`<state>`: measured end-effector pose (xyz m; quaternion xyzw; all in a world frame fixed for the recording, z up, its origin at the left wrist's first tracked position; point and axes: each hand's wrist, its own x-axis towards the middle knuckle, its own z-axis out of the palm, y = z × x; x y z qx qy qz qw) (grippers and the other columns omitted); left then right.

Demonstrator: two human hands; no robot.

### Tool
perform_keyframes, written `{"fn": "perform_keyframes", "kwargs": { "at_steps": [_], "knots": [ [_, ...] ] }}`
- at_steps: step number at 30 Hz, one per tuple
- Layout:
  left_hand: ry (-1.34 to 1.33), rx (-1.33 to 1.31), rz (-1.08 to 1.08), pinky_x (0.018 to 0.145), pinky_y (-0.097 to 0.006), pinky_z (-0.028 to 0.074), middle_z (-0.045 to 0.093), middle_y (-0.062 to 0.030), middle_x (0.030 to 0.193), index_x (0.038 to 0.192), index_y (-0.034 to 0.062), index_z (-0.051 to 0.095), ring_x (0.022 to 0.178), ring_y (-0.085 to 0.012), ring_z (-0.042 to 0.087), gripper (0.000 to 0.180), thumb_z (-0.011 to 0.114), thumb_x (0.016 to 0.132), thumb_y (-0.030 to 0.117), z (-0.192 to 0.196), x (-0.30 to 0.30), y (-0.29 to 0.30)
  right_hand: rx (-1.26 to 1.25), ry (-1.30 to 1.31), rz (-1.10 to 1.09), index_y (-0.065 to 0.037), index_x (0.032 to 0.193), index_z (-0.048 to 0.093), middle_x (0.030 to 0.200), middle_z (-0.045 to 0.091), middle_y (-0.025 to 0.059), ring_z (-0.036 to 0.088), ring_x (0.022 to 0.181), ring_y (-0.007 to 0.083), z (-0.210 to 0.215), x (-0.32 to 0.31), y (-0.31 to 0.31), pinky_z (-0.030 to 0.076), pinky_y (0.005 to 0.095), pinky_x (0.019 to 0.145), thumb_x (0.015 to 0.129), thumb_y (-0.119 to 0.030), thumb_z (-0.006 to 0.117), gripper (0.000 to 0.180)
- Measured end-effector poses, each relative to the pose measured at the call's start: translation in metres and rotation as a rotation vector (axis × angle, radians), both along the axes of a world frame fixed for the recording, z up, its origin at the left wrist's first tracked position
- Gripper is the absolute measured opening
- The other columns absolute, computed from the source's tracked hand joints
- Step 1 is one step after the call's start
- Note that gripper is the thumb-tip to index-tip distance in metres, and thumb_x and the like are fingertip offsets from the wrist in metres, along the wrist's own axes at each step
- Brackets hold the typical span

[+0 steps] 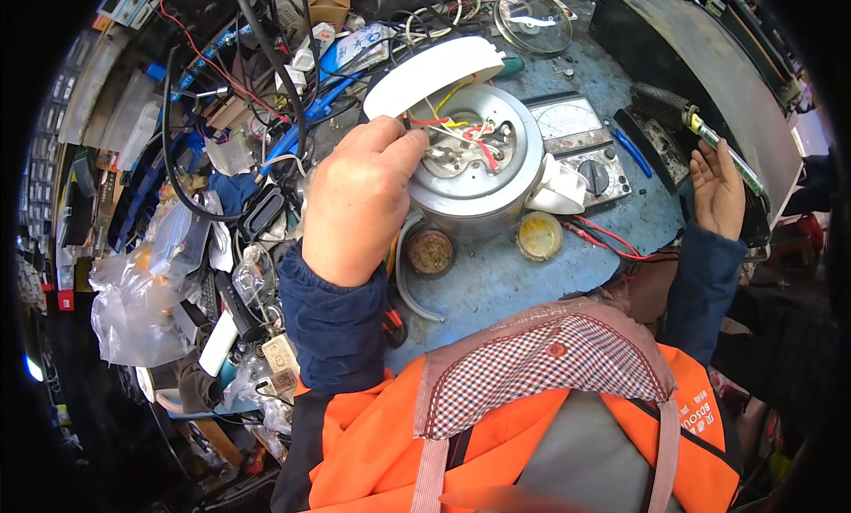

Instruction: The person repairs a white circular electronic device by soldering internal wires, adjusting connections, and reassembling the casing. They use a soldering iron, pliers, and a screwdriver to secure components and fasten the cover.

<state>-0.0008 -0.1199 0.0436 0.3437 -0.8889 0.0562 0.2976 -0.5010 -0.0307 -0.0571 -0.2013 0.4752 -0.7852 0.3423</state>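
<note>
A round metal appliance base [530, 140] stands on the blue mat, its underside exposed with red, yellow and white wires [483, 145]. Its white plastic cover [434, 70] is tipped up at the far side, wires running beneath it. My left hand [359, 194] is closed at the base's left rim, thumb and index finger pinching a wire; the exact grip point is hidden. At the right, my right hand [720, 189] has its fingers apart and touches the clear greenish handle [749, 174] of a pen-like tool. The tool's other end sits in a black knurled holder [660, 101].
An analog multimeter [612, 172] lies right of the base with red and black leads. Two small round tins [539, 236] [432, 250] stand in front. Blue tweezers [633, 153] and a glass lid [533, 23] lie farther off. Cables and plastic bags [142, 309] crowd the left.
</note>
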Motion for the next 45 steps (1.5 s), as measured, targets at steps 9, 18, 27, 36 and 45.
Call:
{"fn": "perform_keyframes", "kwargs": {
  "at_steps": [9, 18, 27, 36, 45],
  "knots": [
    [-0.007, 0.017, 0.018, 0.079, -0.046, 0.062, 0.071, -0.0121, 0.097, 0.110, 0.0055, 0.080, 0.093, -0.0361, 0.074, 0.033, 0.071, 0.081, -0.006, 0.002, 0.000, 0.003, -0.305, 0.659, -0.141, 0.003, 0.126, 0.065, 0.096, 0.066, 0.0103, 0.056, 0.067, 0.0111, -0.009, 0.147, 0.062, 0.044, 0.0250, 0.056, 0.104, 0.012, 0.062, 0.024],
    [-0.008, 0.014, 0.022, 0.078, -0.045, 0.062, 0.072, -0.0125, 0.097, 0.109, 0.0051, 0.081, 0.091, -0.0361, 0.074, 0.032, 0.072, 0.080, -0.006, 0.002, -0.001, 0.002, -0.377, 1.150, 0.458, 0.000, 0.103, 0.071, 0.080, 0.072, 0.0133, 0.069, 0.062, 0.0257, -0.039, 0.184, 0.065, 0.055, 0.0361, 0.057, 0.084, 0.011, 0.082, 0.025],
    [0.002, 0.012, 0.021, 0.077, -0.044, 0.062, 0.073, -0.0126, 0.098, 0.109, 0.0044, 0.081, 0.090, -0.0363, 0.074, 0.031, 0.072, 0.082, -0.007, 0.002, -0.001, 0.002, -0.336, 1.079, 0.441, 0.000, 0.105, 0.071, 0.082, 0.072, 0.0141, 0.070, 0.064, 0.0243, -0.047, 0.184, 0.064, 0.055, 0.0340, 0.058, 0.085, 0.011, 0.082, 0.025],
    [0.003, -0.001, 0.014, 0.076, -0.044, 0.062, 0.073, -0.0125, 0.097, 0.108, 0.0041, 0.081, 0.089, -0.0356, 0.074, 0.031, 0.072, 0.081, -0.007, 0.001, 0.000, 0.001, -0.339, 1.084, 0.439, 0.000, 0.107, 0.071, 0.084, 0.072, 0.0140, 0.070, 0.064, 0.0239, -0.047, 0.182, 0.063, 0.054, 0.0336, 0.058, 0.087, 0.011, 0.081, 0.026],
    [0.055, 0.019, -0.018, 0.077, -0.044, 0.062, 0.074, -0.0137, 0.098, 0.112, 0.0034, 0.079, 0.089, -0.0361, 0.075, 0.031, 0.075, 0.083, -0.009, 0.000, 0.003, -0.002, -0.340, 1.096, 0.438, 0.000, 0.107, 0.071, 0.084, 0.072, 0.0140, 0.070, 0.064, 0.0236, -0.045, 0.183, 0.063, 0.055, 0.0334, 0.058, 0.087, 0.012, 0.081, 0.025]
  ]
}}
